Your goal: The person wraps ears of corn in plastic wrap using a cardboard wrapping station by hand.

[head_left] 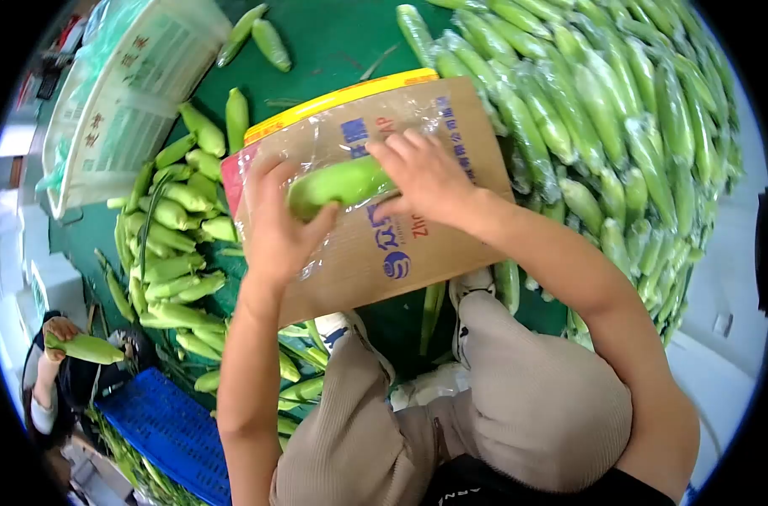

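Note:
A green ear of corn lies crosswise on clear plastic film, on top of a printed cardboard sheet or box over my knees. My left hand is curled around the corn's left end, its thumb against the near side. At the other end, my right hand grips the tip, fingers on the far side and thumb nearer me. Whether the film is pinched under the fingers, I cannot tell. A yellow strip runs along the cardboard's far edge.
Film-wrapped ears of corn form a large pile at right. Unwrapped ears are heaped at left, near a white crate. A blue crate sits lower left, beside another person's hand holding an ear.

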Demonstrator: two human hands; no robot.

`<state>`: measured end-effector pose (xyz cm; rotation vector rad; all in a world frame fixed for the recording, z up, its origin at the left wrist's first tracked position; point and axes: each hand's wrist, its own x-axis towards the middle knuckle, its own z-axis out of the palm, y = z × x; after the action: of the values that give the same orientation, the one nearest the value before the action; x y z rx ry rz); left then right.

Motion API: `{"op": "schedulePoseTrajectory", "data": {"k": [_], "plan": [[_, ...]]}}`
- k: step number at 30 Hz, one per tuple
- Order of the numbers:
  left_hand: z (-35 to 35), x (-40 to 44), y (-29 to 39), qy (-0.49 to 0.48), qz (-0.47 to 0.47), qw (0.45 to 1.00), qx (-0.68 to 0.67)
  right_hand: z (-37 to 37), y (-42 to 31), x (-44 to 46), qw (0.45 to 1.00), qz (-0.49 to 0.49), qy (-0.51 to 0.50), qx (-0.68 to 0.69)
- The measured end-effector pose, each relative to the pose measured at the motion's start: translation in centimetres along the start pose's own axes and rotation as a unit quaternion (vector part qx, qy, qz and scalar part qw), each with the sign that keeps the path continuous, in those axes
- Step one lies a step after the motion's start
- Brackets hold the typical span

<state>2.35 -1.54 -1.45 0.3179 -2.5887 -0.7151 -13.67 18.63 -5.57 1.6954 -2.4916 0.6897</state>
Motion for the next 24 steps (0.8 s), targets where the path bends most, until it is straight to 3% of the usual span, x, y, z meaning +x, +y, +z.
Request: {"op": "schedulePoseTrajectory", "data": {"k": [1, 5, 6, 9, 11, 12, 13, 15, 17, 18, 21, 24], "plan": [[-0.4, -2.3, -0.6, 0.096, -0.011, 0.995, 0.017, 0.3, 0.5, 0.0, 1.0, 0.002, -0.012, -0.004], [-1.8, -8.8, -2.1, -0.083, -0.1, 0.981, 0.144, 1.5, 1.5, -0.1, 1.0, 0.007, 0.002, -0.004], [-1.2, -9.1, -2.9, -0.029, -0.067, 0.986, 0.148, 1.3, 1.3, -0.2, 0.999, -0.003, 0.043, 0.022], [-0.8, -8.5, -2.9, 0.053, -0.152, 0.985, 0.067, -0.6, 0.5, -1.0, 0.996, 0.002, 0.071, 0.055], [-2.1, -9.4, -2.7, 0.161, -0.18, 0.97, 0.006, -2.9, 0.4, -2.1, 0.999, -0.004, -0.021, 0.047], [-2.4, -9.9, -2.3, 0.196, -0.101, 0.975, 0.014, -3.7, 0.5, -2.9, 0.995, -0.01, -0.087, 0.049], [-1.5, -11.1, -1.5, 0.241, -0.136, 0.954, -0.118, -4.1, 0.4, -3.8, 0.987, -0.011, -0.153, 0.053], [-1.5, -12.0, 0.9, 0.204, -0.147, 0.955, -0.158, -3.6, 0.0, -5.0, 0.976, -0.053, -0.17, 0.127], [0.0, -11.2, 2.2, 0.03, 0.043, 0.994, -0.098, -3.3, -1.4, -5.6, 0.96, -0.065, -0.218, 0.161], [0.5, -10.4, 3.1, -0.061, 0.065, 0.996, -0.014, -3.5, -2.0, -5.2, 0.954, -0.024, -0.265, 0.136], [0.9, -6.9, 4.2, -0.149, 0.018, 0.981, 0.125, -3.7, -2.2, -4.1, 0.994, -0.091, -0.055, -0.014], [1.7, 1.9, 2.3, -0.038, 0.058, 0.955, 0.287, -2.5, -1.0, -1.5, 0.997, -0.058, 0.044, -0.022]]}}
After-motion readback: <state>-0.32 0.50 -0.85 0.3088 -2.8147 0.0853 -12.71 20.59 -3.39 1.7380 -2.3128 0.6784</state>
